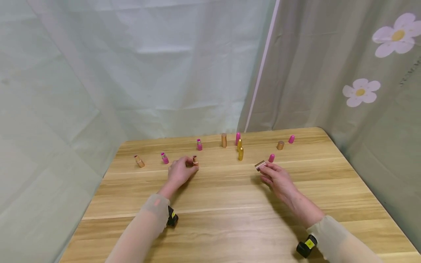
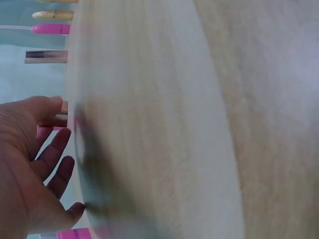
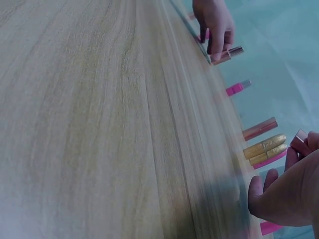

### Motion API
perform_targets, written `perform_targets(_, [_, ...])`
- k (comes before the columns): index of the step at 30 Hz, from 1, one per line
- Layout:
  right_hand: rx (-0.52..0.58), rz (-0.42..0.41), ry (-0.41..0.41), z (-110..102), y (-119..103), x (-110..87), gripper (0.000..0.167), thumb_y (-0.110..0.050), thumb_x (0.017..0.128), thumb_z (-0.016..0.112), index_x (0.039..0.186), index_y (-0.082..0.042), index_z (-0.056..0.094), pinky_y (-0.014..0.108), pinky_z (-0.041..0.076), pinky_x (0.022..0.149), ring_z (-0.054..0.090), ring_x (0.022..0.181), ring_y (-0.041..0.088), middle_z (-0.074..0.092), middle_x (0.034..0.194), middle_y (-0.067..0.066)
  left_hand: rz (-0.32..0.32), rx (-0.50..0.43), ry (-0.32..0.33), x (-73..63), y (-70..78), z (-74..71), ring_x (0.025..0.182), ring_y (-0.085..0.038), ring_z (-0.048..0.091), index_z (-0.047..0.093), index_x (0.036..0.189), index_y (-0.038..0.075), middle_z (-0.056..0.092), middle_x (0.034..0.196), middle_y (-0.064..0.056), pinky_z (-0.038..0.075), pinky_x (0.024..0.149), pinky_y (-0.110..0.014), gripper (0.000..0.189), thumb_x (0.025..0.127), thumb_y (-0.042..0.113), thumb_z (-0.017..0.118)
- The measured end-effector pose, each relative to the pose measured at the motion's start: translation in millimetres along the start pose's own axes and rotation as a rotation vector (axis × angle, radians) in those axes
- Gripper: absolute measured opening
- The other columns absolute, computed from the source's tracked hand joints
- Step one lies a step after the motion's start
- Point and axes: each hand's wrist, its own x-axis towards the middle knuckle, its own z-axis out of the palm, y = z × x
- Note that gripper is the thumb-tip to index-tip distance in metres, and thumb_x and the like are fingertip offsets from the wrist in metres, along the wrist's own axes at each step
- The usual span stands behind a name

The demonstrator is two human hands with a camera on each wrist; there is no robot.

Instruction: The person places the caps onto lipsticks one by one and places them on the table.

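Note:
On the wooden table, my left hand (image 1: 179,171) grips an uncapped rose-gold lipstick tube (image 1: 195,159) between thumb and fingers; the tube stands upright. In the left wrist view, the hand (image 2: 30,164) has its thumb and index finger at the tube, with the other fingers spread loosely. My right hand (image 1: 279,182) pinches a rose-gold lipstick cap (image 1: 259,165), tilted and raised over the table. A pink cap (image 1: 271,158) stands just behind the right fingers. The right wrist view shows the held cap (image 3: 300,143) partly covered by the fingers.
Uncapped pink tubes (image 1: 165,158) and another rose-gold tube (image 1: 139,161) stand at the left. Gold bullet-shaped lipsticks (image 1: 241,153), a capped rose-gold lipstick (image 1: 224,140) and a pink one (image 1: 238,138) stand mid-back. At right are a rose-gold cap (image 1: 280,145) and pink cap (image 1: 291,138). Curtains (image 1: 184,73) hang behind.

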Motion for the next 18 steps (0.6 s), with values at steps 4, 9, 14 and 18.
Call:
perform_targets(4, [0.003,0.004,0.012,0.4,0.3,1.2,0.005,-0.010,0.100,0.067,0.103,-0.014,0.065,0.036,0.048,0.105,0.065,0.099,0.011,0.067,0.098,-0.006,0.006,-0.051,0.003,-4.1,1.4,-7.8,0.107,-0.029,0.065,0.066,0.106,0.011,0.073,0.108,-0.006,0.042,0.098,-0.051,0.029,0.089,0.031,0.078])
perform_targets(9, [0.022,0.015,0.011,1.9,0.4,-0.2,0.006,-0.011,0.100,0.067,0.103,-0.014,0.065,0.038,0.045,0.109,0.064,0.101,0.011,0.065,0.103,-0.004,0.053,-0.136,-0.028,-16.3,5.2,-20.6,0.108,-0.027,0.064,0.065,0.105,0.010,0.071,0.106,-0.005,0.048,0.095,-0.047,0.025,0.090,0.023,0.079])
perform_targets(14, [0.043,0.006,0.006,5.6,-0.5,-2.2,0.005,-0.011,0.099,0.068,0.101,-0.013,0.064,0.039,0.045,0.109,0.064,0.098,0.010,0.063,0.105,-0.003,0.121,-0.190,-0.040,-33.6,16.1,-33.3,0.106,-0.027,0.065,0.068,0.104,0.011,0.072,0.104,-0.003,0.047,0.098,-0.049,0.021,0.088,0.018,0.080])
perform_targets(18, [0.045,-0.017,0.002,9.6,-2.1,-1.5,0.006,-0.011,0.099,0.069,0.102,-0.013,0.064,0.042,0.042,0.112,0.064,0.098,0.010,0.063,0.104,-0.003,0.166,-0.199,-0.047,-43.8,24.9,-39.0,0.106,-0.029,0.066,0.070,0.106,0.013,0.071,0.104,0.000,0.047,0.099,-0.052,0.021,0.088,0.017,0.080])
